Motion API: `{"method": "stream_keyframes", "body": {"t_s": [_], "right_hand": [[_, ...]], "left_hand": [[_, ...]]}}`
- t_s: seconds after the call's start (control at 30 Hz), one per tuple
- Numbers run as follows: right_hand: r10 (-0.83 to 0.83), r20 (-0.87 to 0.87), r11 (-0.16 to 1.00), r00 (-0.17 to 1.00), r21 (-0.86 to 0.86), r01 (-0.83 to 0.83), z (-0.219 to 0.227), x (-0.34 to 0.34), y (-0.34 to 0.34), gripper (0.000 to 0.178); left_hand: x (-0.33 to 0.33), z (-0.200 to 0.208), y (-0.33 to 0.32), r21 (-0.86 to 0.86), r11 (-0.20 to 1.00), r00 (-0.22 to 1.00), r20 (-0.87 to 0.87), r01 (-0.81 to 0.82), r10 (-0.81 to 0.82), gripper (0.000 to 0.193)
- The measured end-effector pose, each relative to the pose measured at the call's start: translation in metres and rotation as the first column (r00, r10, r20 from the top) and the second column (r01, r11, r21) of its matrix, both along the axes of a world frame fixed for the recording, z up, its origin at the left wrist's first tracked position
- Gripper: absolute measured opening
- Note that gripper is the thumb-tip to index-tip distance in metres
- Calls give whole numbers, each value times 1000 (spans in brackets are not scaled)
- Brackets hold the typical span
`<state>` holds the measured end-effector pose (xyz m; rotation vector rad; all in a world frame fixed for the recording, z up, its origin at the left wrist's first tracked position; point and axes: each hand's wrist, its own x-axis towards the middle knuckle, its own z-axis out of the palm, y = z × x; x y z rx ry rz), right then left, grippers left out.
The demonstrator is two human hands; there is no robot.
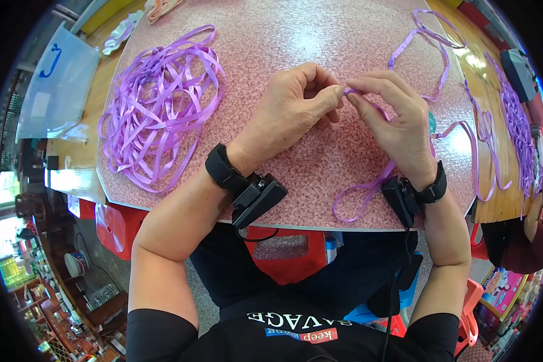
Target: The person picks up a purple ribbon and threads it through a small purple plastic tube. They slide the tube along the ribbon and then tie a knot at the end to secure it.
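Note:
Above the middle of the pink speckled table (320, 175), both hands meet at a narrow purple ribbon (347, 91). My left hand (292, 105) is closed, thumb and forefinger pinching at the ribbon's end. Just to its right, my right hand (398, 111) grips the same ribbon between thumb and fingertips. From there the strip passes under the right palm, and a loop of purple ribbon (359, 202) lies near the front edge. What exactly sits between the left fingertips is mostly hidden. A large tangled pile of purple ribbon (163, 114) rests on the table to the left.
More ribbon strands (440, 51) trail over the table's right side, toward a long ribbon heap (516, 114) on a wooden table. A clear plastic bin (57, 90) stands at the left. Another person's sleeve (528, 247) shows at far right. Red stools (111, 229) are below the table edge.

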<state>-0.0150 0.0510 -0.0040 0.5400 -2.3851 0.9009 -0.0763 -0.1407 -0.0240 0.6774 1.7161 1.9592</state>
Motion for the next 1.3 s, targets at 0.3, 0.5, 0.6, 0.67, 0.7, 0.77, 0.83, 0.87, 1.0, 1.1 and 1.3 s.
{"method": "stream_keyframes", "body": {"t_s": [0.3, 0.5, 0.6, 0.67, 0.7, 0.77, 0.83, 0.87, 1.0, 1.1, 1.3], "right_hand": [[-19, 180, 965, 984, -253, 65, -7, 4, -5, 13], [-47, 195, 970, 980, -225, 91, -6, 4, -11, 12], [-30, 163, 973, 986, -220, 66, -8, 1, -9, 11], [-10, 114, 980, 993, -197, 33, -7, 0, -6, 11], [1, 143, 971, 990, -235, 33, -6, 1, -6, 10], [12, 172, 959, 985, -280, 37, -7, 1, -3, 10], [-4, 256, 979, 967, -197, 56, -9, 0, -1, 9], [-8, 257, 978, 966, -200, 62, -11, 0, 0, 9], [32, 259, 952, 965, -301, 49, -12, -2, -1, 9], [51, 236, 953, 970, -302, 24, -12, -2, 0, 9], [49, 196, 971, 979, -238, -1, -12, -1, 0, 8]], "left_hand": [[6, 3, 3, -86, 996, 988, -152, -39, 25, 16], [5, 2, -1, -70, 996, 987, -154, -46, 34, 16], [4, 5, -1, -77, 996, 990, -135, -50, 40, 17], [3, 6, -1, -24, 999, 999, -40, -21, 20, 19], [3, 6, -1, -21, 1000, 999, -40, -21, 20, 19], [2, 8, -1, -1, 1000, 1000, -6, 16, -16, 20], [1, 10, -3, 30, 999, 998, 56, 14, -16, 20], [0, 11, -4, 63, 998, 993, 117, 8, -16, 20], [1, 11, -4, 33, 999, 998, 44, -38, 36, 22], [1, 10, -1, -14, 998, 997, -59, -58, 57, 23], [-1, 6, -1, -61, 998, 999, -36, -5, 3, 23]]}}
